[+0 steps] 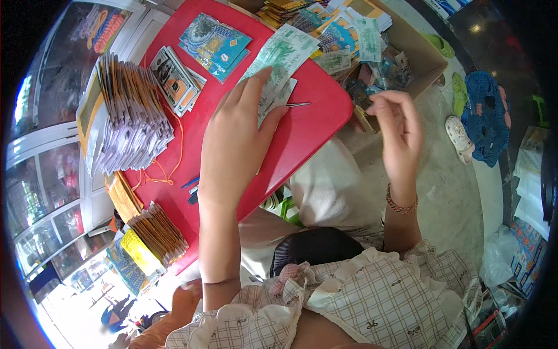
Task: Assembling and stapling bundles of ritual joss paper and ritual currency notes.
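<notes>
Over the red table (314, 125), my left hand (235, 125) closes on green-printed paper notes (286, 51). The fingertips press on the notes, and the thumb lies along their near edge. Beside the thumb, a thin metal tip (299, 104) sticks out; the rest of it is hidden. My right hand (402, 136) is raised off the table's right edge, in front of an open cardboard box (427, 78). Its fingers curl in, thumb against forefinger; whatever they pinch is too small to make out. More green notes (369, 39) lie on packets in the box.
A thick stack of folded papers (131, 116) stands at the table's left, next to printed dollar-like notes (174, 81). Blue plastic packets (215, 43) lie at the far side. Brown packets (160, 232) fill the near left corner. An orange string (181, 145) trails across the table.
</notes>
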A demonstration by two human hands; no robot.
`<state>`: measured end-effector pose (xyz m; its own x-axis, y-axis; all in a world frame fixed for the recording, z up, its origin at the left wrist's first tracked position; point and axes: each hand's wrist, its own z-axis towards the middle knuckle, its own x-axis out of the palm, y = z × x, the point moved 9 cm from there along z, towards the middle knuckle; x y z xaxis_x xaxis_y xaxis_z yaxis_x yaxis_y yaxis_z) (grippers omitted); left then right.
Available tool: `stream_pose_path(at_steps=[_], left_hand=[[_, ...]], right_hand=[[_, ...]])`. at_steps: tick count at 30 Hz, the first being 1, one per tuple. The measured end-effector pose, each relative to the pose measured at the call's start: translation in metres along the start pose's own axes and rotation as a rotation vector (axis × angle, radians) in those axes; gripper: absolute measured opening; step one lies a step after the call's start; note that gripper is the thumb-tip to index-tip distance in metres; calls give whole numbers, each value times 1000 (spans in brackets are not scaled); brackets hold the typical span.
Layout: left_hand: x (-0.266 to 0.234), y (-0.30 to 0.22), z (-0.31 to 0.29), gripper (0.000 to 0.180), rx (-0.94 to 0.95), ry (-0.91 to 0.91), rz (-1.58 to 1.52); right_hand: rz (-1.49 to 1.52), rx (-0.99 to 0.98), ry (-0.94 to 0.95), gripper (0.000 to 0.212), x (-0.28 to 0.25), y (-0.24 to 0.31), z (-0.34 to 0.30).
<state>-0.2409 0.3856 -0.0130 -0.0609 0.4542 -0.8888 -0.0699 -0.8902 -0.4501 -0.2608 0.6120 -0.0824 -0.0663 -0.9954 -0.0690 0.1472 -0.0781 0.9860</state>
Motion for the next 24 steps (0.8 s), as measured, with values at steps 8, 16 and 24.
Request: stream_pose_path(at_steps=[8,16,24], left_hand=[[1,4,-8,53,-48,13,13],[-22,25,-2,23,-58,-169,-40],[-40,56,-6,22,-214,-350,-1158]], right_hand=[[-250,-358,94,10,44,30,0],[-192,-346,74,9,48,34,-2],[534,-40,421,44,94,46,20]])
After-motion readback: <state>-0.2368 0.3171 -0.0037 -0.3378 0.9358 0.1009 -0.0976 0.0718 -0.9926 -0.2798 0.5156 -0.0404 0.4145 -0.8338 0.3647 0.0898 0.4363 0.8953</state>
